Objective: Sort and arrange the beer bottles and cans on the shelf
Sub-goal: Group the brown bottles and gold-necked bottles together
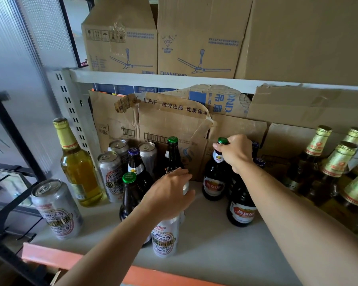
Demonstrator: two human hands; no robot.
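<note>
My left hand (170,195) grips the top of a silver beer can (164,238) near the shelf's front middle. My right hand (235,151) is closed around the neck of a dark bottle with a green cap (214,178) that stands on the shelf (205,254). Another dark bottle with a red label (241,209) stands just in front of it. Left of my left hand are more dark bottles (130,195), several silver cans (110,174) and a tall clear bottle of yellow beer (79,168). One silver can (57,209) stands at the front left corner.
Several gold-foil-necked bottles (337,170) crowd the right end of the shelf. Torn cardboard boxes (170,124) line the back. An upper shelf (174,79) carries ceiling-fan cartons (196,38). A slotted metal upright (70,108) stands at the left; an orange beam (56,259) edges the front.
</note>
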